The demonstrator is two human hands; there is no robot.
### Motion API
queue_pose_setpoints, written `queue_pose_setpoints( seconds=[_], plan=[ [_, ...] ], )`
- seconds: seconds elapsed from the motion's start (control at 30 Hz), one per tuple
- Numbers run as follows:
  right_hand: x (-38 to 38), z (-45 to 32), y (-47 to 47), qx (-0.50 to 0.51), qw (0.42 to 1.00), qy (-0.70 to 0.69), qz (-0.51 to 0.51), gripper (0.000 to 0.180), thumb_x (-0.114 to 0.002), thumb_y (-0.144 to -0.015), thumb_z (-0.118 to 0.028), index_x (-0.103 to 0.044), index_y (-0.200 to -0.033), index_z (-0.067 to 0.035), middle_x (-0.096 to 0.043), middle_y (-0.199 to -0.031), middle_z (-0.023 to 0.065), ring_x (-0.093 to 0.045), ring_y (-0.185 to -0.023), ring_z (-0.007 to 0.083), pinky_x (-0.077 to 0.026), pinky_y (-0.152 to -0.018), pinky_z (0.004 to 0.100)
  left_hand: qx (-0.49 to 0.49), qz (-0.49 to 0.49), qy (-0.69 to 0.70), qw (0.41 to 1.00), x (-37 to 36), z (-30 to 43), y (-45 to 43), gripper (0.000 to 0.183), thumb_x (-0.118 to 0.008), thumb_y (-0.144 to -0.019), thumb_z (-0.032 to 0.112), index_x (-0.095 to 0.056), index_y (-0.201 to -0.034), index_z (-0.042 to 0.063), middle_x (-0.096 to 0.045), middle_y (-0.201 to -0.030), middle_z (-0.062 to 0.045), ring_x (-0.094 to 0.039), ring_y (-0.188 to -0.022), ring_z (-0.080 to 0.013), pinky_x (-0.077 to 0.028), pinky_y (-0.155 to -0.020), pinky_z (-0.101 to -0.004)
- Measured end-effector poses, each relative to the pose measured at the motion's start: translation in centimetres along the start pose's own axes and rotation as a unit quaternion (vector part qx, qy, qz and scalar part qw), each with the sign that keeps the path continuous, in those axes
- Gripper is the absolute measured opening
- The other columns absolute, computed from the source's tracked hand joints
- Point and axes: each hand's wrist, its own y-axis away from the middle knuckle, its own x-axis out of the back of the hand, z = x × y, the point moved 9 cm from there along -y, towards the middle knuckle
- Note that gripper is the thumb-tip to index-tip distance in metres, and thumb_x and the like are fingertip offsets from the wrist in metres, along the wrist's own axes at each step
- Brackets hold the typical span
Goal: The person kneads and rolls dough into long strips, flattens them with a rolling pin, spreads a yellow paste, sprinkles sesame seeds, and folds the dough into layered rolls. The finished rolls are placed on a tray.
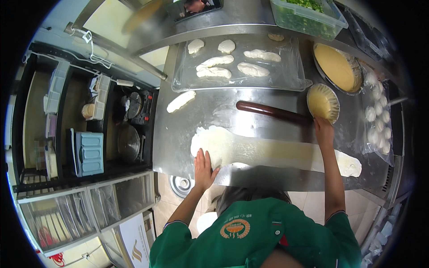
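A long, thin sheet of dough [274, 152] lies across the stainless steel table [207, 112], wider and ragged at its left end. My left hand [203, 171] rests with spread fingers on that wide end's near edge. At the right, my right hand [323, 129] is at the near rim of a small bowl of yellowish paste or oil [323, 103]; its fingers are partly hidden, so I cannot tell whether they grip the rim or reach inside. Between bowl and dough lies a dark red-brown rolling pin [271, 112]. One dough piece [181, 101] sits at the table's left.
Behind stands a tray [234, 89] with several dough pieces. A large bowl of yellow batter [338, 68] and bagged eggs [378, 114] are at the right. A tub of chopped greens [308, 20] stands on the raised shelf [207, 34]. Black shelving [107, 134] is at the left.
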Motion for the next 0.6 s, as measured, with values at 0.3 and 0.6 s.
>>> queue_pose_setpoints(
  seconds=[0.3,0.6],
  plan=[
    [-5.8,-17.6,7.3,0.153,0.981,-0.119,-0.007,0.07,-0.055,-0.095,-0.037,-0.031,-0.15,-0.001,-0.027,-0.157,0.0214,-0.03,-0.143,0.0373,-0.022,-0.116,0.0547,-0.011,0.034,-0.046,0.998,-0.8,-1.5,-7.4,0.083,-0.052,-0.095,0.05,-0.021,-0.153,-0.001,-0.016,-0.161,-0.022,-0.013,-0.149,-0.0394,-0.008,-0.119,-0.0541],
    [-17.8,-33.2,11.1,0.314,0.91,-0.172,-0.209,0.095,-0.054,-0.084,-0.067,-0.035,-0.145,0.002,-0.035,-0.152,0.0219,-0.032,-0.143,0.0328,-0.022,-0.116,0.0512,-0.003,0.053,0.08,0.995,3.1,-3.5,-9.3,0.073,-0.055,-0.095,0.035,-0.026,-0.152,-0.001,-0.021,-0.159,-0.022,-0.018,-0.148,-0.0385,-0.012,-0.118,-0.0542]
  ],
)
